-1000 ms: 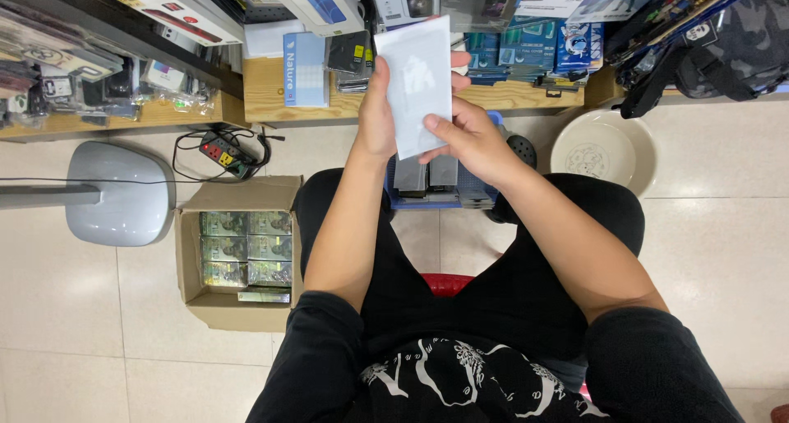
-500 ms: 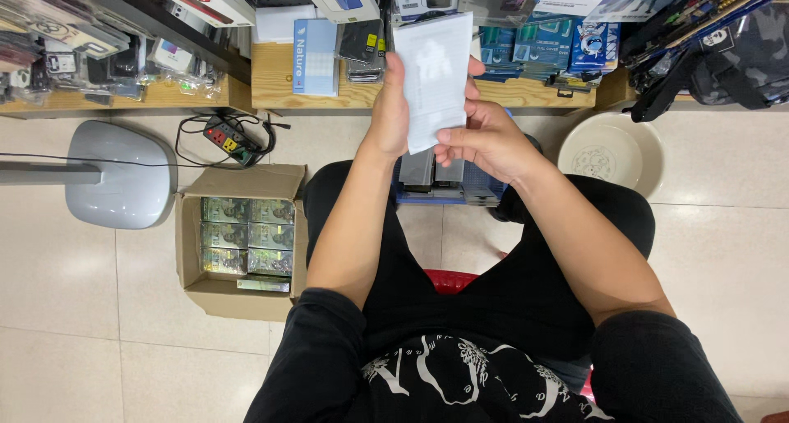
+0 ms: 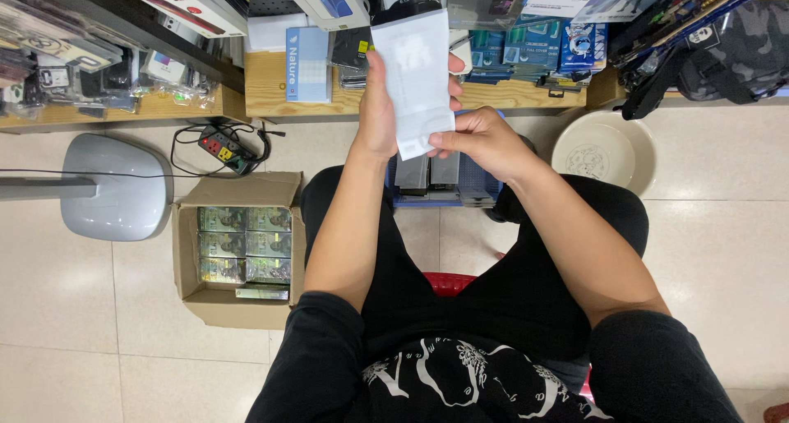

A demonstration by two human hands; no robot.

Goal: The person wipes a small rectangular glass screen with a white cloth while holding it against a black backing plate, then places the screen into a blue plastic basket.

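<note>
At the upper centre of the frame, the left hand (image 3: 380,110) grips the side of a flat white packet (image 3: 415,78), held upright. The right hand (image 3: 485,139) pinches its lower corner. Below sits a blue basket (image 3: 477,180); at lower left, a cardboard box (image 3: 238,194) of small packs.

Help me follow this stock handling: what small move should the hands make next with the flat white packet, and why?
Probably peel open the flat white packet's lower corner: the right hand pinches that corner while the left hand holds the packet upright.
</note>
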